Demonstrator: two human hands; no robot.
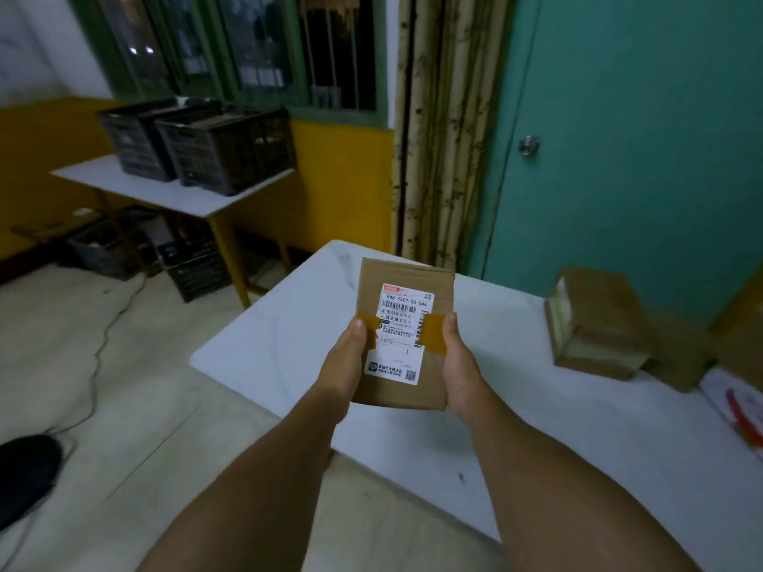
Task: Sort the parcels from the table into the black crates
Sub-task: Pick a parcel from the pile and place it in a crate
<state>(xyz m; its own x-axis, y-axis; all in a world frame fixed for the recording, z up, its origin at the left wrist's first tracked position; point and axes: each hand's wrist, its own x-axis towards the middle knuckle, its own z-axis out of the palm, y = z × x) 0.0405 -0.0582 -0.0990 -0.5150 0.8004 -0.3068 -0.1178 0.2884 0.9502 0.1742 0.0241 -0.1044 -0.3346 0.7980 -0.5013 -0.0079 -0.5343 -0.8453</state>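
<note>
The parcel (406,332) label (402,324) reads "948 0507-00 044".

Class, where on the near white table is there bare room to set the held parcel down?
Bare top lies left of the taped parcel, under and before the held parcel gripped by both hands, left and right. The white table's right end is crowded.

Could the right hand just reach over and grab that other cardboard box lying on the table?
Probably not yet. The right hand and left hand both grip the labelled parcel. The other box lies farther right on the white table with nothing between, so it looks reachable once freed.
</note>
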